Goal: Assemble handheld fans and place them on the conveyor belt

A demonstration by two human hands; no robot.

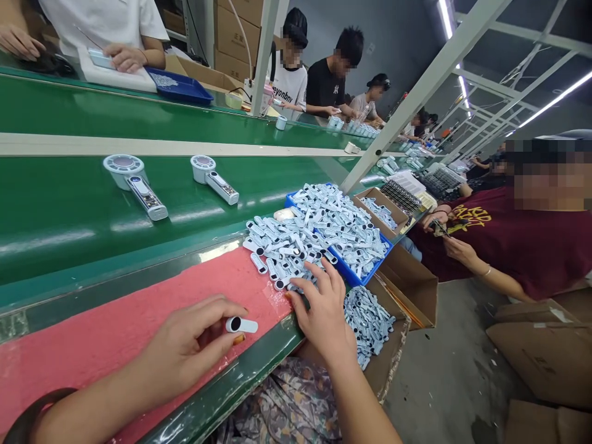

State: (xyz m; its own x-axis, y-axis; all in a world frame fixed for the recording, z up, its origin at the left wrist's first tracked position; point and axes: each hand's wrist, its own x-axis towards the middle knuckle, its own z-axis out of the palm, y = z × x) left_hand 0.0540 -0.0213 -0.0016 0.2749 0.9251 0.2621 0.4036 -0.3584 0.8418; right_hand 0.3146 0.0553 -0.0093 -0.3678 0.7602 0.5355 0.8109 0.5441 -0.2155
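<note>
I log one white piece pinched between the left hand's thumb and fingers, over the red mat. Right hand: fingers spread, unclenched, at the pile's near edge; contact, I cannot tell. Beyond those fingers, a heaped blue tray; beside them, a filled carton. Progress: one in hand, many loose; which are finished, I cannot tell.

Flat pink-red sheet: laid along the near edge of the green tabletop. Loose pile of small pale-blue plastic pieces: at the sheet's right end. Rectangular blue plastic tray, heaped with like pieces: directly right of the pile. Open brown cardboard box, also holding pieces: beside the near edge, at right. Two round-headed pale-blue plastic devices: behind the sheet, left of the tray.
</note>
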